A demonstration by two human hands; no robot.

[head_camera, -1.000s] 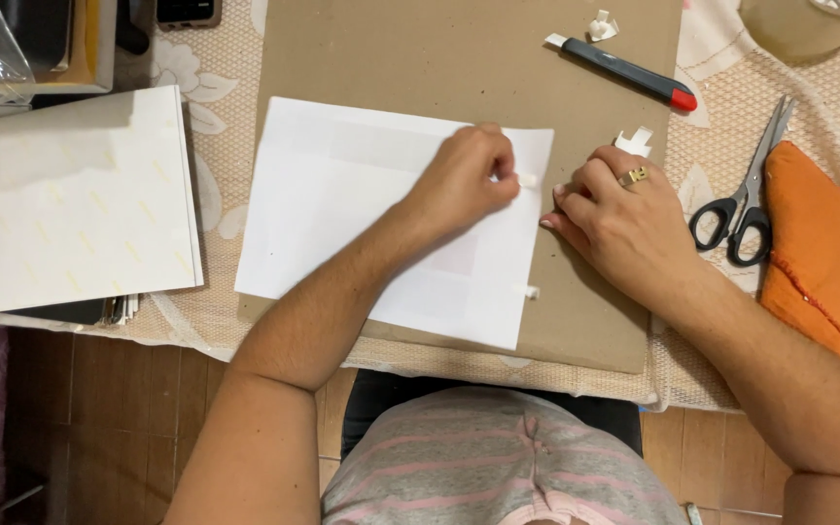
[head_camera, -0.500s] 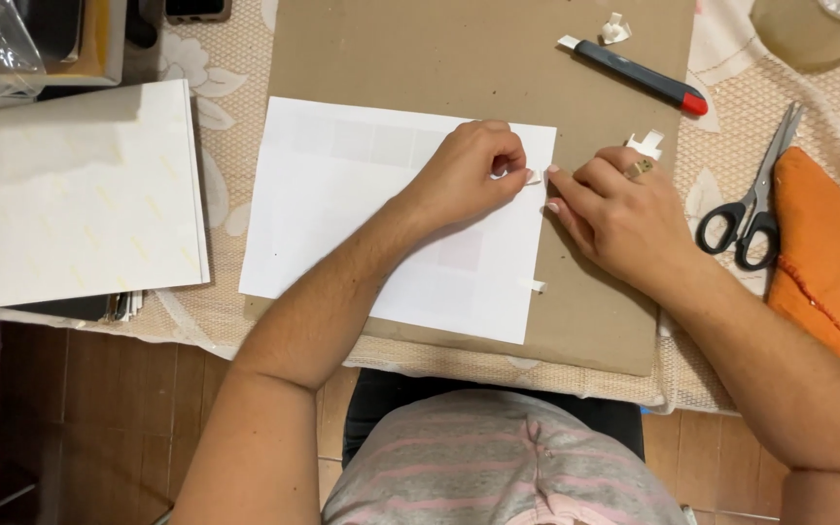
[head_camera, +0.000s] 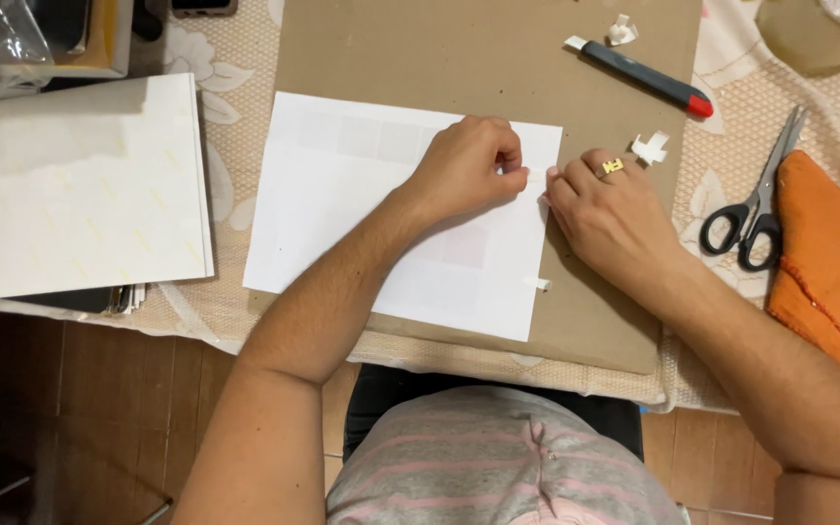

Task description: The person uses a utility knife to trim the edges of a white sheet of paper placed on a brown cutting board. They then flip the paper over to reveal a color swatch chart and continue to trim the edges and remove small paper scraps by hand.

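I am watching the left hand point(head_camera: 469, 170) pinching fingers together at the white sheet's point(head_camera: 362, 204) right edge (long axis sideways), the right hand point(head_camera: 610, 219) curling just beside it.

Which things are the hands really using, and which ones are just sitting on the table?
In use:
left hand and right hand, fingers meeting at the right edge of the white sheet
cardboard under the sheet

Lying about:
utility knife
scissors
orange cloth
paper scraps
white board

Head view — steeply downward, close over table point(head_camera: 245, 117)
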